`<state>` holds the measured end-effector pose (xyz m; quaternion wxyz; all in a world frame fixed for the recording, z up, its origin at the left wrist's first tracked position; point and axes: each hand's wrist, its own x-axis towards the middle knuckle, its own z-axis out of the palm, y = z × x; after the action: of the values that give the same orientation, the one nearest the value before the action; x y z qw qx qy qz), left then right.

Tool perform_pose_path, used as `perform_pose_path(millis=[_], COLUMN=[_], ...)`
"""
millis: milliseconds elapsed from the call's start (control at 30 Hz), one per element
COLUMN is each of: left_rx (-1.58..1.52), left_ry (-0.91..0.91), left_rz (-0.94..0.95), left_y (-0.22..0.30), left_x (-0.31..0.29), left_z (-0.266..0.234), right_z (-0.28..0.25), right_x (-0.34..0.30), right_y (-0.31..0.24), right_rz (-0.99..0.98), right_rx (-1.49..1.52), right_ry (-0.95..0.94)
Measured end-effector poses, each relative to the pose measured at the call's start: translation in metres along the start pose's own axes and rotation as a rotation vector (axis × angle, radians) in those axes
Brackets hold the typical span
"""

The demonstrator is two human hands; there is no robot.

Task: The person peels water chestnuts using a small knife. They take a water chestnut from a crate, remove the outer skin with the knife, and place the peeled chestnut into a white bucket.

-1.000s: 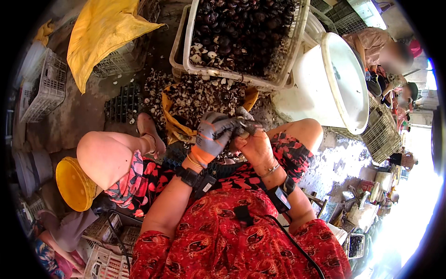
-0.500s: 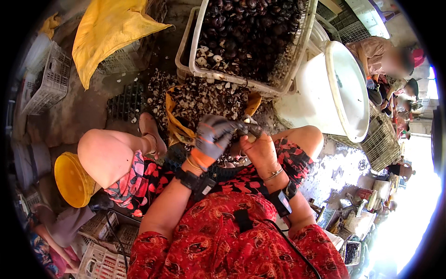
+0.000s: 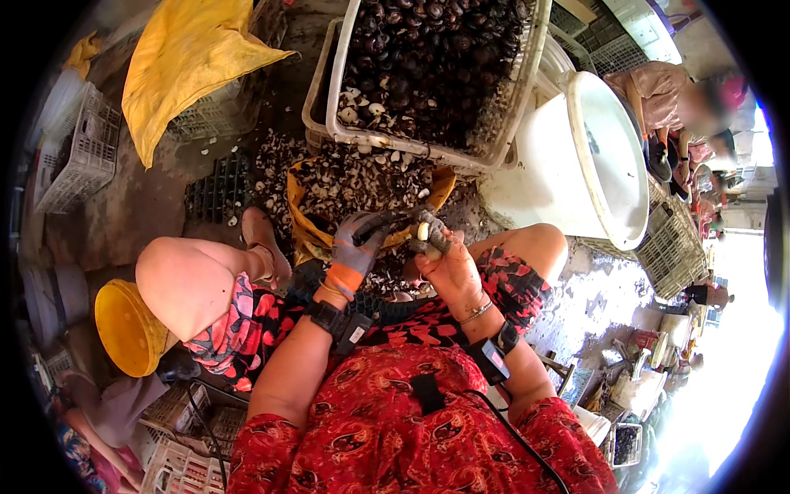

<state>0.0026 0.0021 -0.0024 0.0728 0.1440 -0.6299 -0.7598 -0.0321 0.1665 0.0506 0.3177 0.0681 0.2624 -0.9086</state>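
Observation:
In front of my lap, my left hand [image 3: 355,245] wears a dark grey glove with an orange cuff. Its fingers are closed and reach toward my right hand; what they grip, if anything, is hidden. Dark covers sheathe the fingers of my right hand [image 3: 451,267], whose palm is bare. Pinched at those fingertips is a small pale rounded piece [image 3: 424,231]. Below my hands, a yellow sack [image 3: 301,202] stands open among broken, dark-and-white shell bits [image 3: 362,177]. Beyond it, a white crate [image 3: 411,146] holds a heap of dark, round snail-like shells [image 3: 428,66].
A large white tub [image 3: 535,165] leans at the right of the crate. To my left are a yellow bucket [image 3: 123,325], a yellow sheet [image 3: 185,66] over crates, and a pale crate [image 3: 86,136]. Other people sit at the far right and lower left.
My hands have drawn slightly apart, the left turning away from the right. The right hand's fingers have tipped upward, so the pale piece shows more clearly.

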Motion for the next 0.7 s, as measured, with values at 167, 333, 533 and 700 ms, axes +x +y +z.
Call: perform_pose_path(millis=[167,333,533,700], left_rx=[0.061,-0.325,-0.002,-0.224], left_ry=[-0.135,-0.126,-0.134,-0.071], left_rz=[0.168,-0.296,-0.336,-0.416], left_y=[0.005,0.012,-0.013,-0.023], left_x=[0.002,0.003,0.01,0.017], left_z=[0.001,-0.006,-0.014,-0.013], right_z=[-0.009,-0.014,-0.02,-0.002], right_x=[0.002,0.006,0.007,0.019], right_y=[-0.004,-0.013,-0.022,-0.045], right_rz=[-0.079,-0.101,-0.047,0.099], right_rx=[-0.298,-0.472,-0.331,0.033], right_ry=[0.056,0.104,0.109,0.246])
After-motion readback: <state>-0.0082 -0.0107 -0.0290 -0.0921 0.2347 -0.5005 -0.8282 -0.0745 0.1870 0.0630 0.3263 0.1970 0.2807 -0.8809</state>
